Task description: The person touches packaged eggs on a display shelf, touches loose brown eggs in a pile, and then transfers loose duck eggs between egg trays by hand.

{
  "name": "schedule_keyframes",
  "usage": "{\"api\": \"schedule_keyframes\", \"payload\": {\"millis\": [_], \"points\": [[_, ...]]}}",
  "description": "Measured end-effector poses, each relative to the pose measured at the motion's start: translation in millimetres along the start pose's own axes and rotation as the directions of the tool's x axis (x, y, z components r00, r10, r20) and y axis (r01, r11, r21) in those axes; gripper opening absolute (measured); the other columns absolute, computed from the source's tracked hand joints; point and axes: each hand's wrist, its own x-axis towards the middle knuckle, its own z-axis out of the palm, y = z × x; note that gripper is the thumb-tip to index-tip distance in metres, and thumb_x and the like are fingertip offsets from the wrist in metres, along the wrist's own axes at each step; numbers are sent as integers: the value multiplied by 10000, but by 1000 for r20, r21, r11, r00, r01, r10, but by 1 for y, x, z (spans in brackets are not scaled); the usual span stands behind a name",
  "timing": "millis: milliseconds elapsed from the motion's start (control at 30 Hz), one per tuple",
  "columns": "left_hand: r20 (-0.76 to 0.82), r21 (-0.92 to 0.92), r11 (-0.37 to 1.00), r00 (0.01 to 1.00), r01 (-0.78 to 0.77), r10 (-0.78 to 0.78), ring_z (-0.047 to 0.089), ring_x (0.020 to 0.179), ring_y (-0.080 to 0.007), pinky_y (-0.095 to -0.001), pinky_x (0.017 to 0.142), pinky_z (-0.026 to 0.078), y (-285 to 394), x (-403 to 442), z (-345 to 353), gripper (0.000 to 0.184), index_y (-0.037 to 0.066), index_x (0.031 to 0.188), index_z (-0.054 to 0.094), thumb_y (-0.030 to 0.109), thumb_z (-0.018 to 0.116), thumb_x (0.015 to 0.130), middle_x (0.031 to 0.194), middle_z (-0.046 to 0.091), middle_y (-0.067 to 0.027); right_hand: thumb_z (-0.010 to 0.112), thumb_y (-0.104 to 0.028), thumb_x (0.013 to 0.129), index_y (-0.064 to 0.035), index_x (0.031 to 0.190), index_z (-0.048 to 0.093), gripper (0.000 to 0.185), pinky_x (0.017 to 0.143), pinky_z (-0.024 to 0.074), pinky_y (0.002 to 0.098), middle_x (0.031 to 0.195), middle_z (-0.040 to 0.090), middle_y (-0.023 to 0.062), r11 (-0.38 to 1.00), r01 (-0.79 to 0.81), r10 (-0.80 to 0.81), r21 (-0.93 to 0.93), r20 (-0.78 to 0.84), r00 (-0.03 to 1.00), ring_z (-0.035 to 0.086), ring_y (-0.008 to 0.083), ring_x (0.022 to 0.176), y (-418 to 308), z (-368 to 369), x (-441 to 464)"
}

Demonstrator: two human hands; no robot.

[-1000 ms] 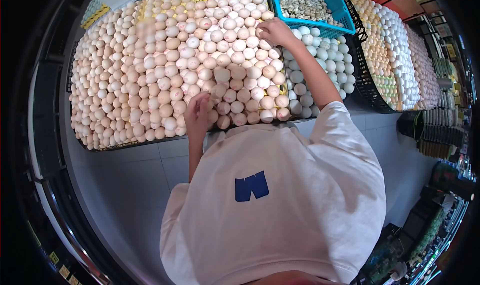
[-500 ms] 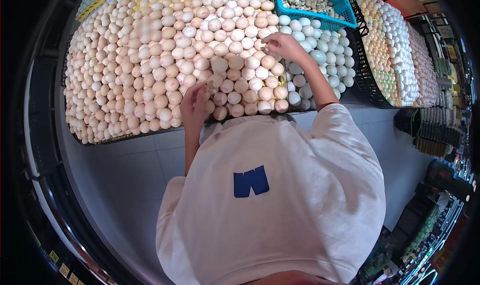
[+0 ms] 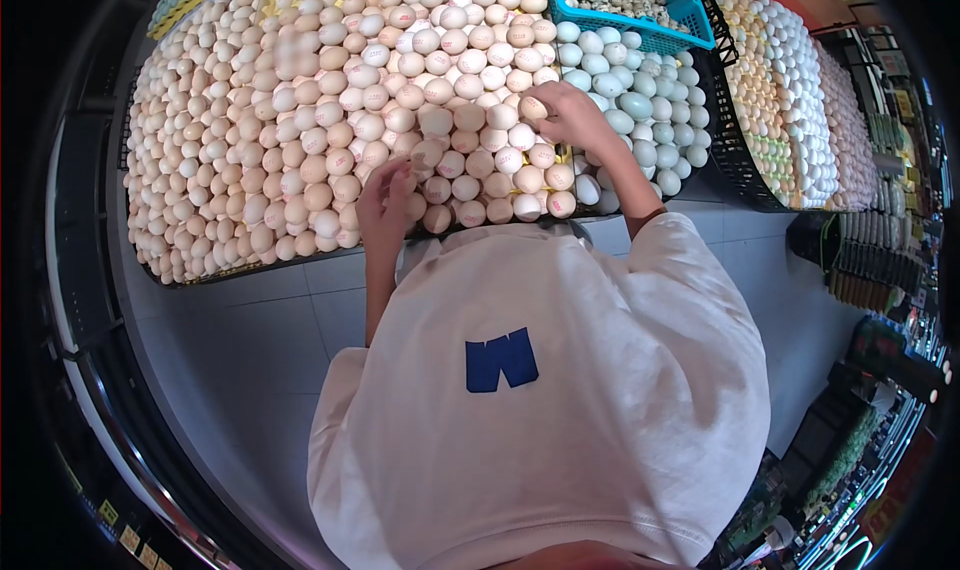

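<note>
My right hand (image 3: 574, 120) is closed on a light brown egg (image 3: 533, 108), gripped at the fingertips. It is over the right side of a broad bed of brown eggs (image 3: 330, 115), many with red stamps. My left hand (image 3: 382, 206) hovers at the front edge of the bed, its fingers loosely bent and apart, with no egg visible in them. Between my hands lie several rows of stamped eggs (image 3: 465, 188), with bits of yellow tray showing at their right. Pale blue-green eggs (image 3: 640, 105) lie just beyond my right hand.
A turquoise basket (image 3: 640, 36) of small speckled eggs stands at the back right. Further right, a black crate (image 3: 740, 150) holds yellowish, white and pinkish eggs. Grey tiled floor (image 3: 250, 340) shows below the display, and packed shelves (image 3: 880, 250) line the far right.
My right hand has come slightly nearer to me, and an egg now shows clearly in its fingertips. My left hand has barely moved.
</note>
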Motion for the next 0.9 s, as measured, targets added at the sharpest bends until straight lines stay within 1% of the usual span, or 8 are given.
{"api": "schedule_keyframes", "payload": {"millis": [167,267,333,633,733,767,833,900], "points": [[1,25,1000,1000,-17,17,637,991,-144,-277,875,489,-2,-1,0,257,-6,1158,640,169,539,1000,1066,686,-91,709,-85,741,-79,1230,586,504,910,493,403,1129,637,138,997,70,-74,-36,-125,989,598,330,1039,-4,1,23],[5,14,1000,1000,-17,17,637,995,-141,-275,880,488,-2,-1,0,251,-11,1159,635,161,535,1006,1064,685,-90,724,-92,736,-80,1206,580,492,907,490,403,1099,637,134,992,102,-111,-70,-127,986,599,327,1028,0,11,37],[-3,4,1000,1000,-20,21,636,998,-141,-274,881,488,-1,-2,0,248,-15,1160,632,155,534,1008,1062,684,-89,689,-70,743,-66,1203,544,483,909,481,425,1093,618,131,991,79,-76,-106,39,996,590,317,1054,-1,13,44],[-6,-4,1000,1000,-9,9,642,996,-143,-273,883,496,1,-6,-1,241,-23,1161,624,145,537,1011,1048,682,-90,637,-38,787,-76,1171,568,391,877,495,418,1095,601,120,981,190,-192,-46,-37,981,587,324,1032,0,22,40],[2,-1,1000,1000,-30,30,645,988,-145,-272,873,501,-2,-4,-1,242,-22,1159,625,150,543,1010,1043,682,-92,630,-71,808,-78,1136,594,330,849,502,426,1057,606,124,984,169,-175,-55,-134,975,598,330,992,-5,20,35],[7,0,999,999,-45,45,647,985,-145,-271,868,504,-3,-4,-1,243,-22,1158,625,153,546,1010,1041,683,-93,630,-71,808,-78,1136,594,330,849,502,426,1057,606,124,984,169,-175,-55,-134,975,598,330,992,-7,20,33],[8,1,999,999,-47,47,648,982,-145,-271,866,506,-2,-3,-1,244,-23,1157,625,156,545,1010,1040,683,-94,631,-106,821,-72,1086,622,267,801,509,433,976,601,121,998,66,-69,-23,-134,989,612,321,921,-16,18,25],[11,3,999,999,-50,50,648,979,-146,-272,863,508,-2,-3,-1,246,-24,1155,625,159,545,1011,1039,683,-95,650,-132,816,-72,1062,629,254,776,509,432,939,593,119,995,91,-96,-43,-145,985,615,314,891,-23,21,18]]}}
